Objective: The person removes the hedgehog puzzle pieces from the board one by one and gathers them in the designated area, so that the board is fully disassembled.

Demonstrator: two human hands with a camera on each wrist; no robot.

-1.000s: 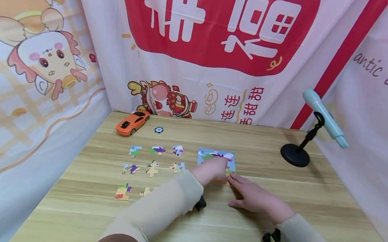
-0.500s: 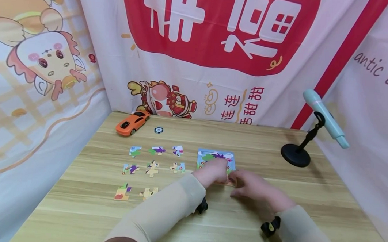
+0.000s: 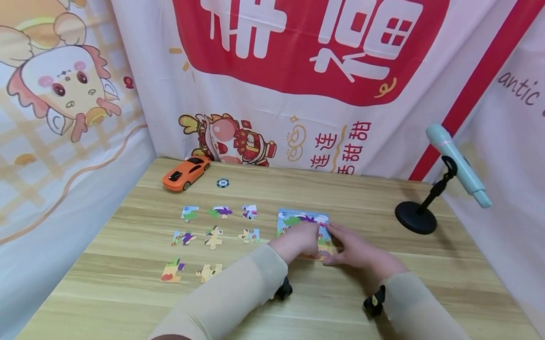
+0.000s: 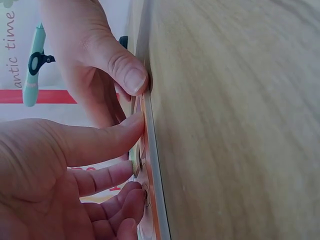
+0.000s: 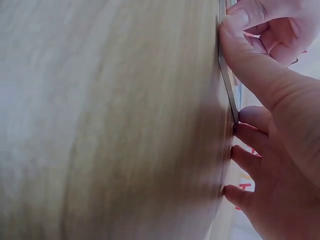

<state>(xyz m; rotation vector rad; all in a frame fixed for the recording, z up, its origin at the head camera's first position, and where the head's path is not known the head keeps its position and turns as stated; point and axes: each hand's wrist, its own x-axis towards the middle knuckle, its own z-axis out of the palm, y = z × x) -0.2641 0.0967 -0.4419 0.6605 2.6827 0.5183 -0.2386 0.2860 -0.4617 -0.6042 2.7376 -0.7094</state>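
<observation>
A small picture puzzle board (image 3: 293,212) with a blue edge lies on the wooden table, partly covered by both hands. My left hand (image 3: 298,239) is over its near part. In the left wrist view, the thumb and forefinger pinch a small puzzle piece (image 4: 136,156) low over the board; most of the piece is hidden. My right hand (image 3: 358,249) spans the board's right side, thumb at the near edge, the other fingers spread with tips down by the right edge. The two thumbs are close together in the right wrist view.
Several loose puzzle pieces (image 3: 214,237) lie in rows left of the board, partly behind the left sleeve. Farther back are an orange toy car (image 3: 186,173) and a round chip (image 3: 223,183). A pale green microphone (image 3: 458,164) on a black stand (image 3: 415,217) is at right.
My right hand first drew its fingers in at the board's near right corner, then spread them farther up its right side. My left hand has stayed almost in place over the board.
</observation>
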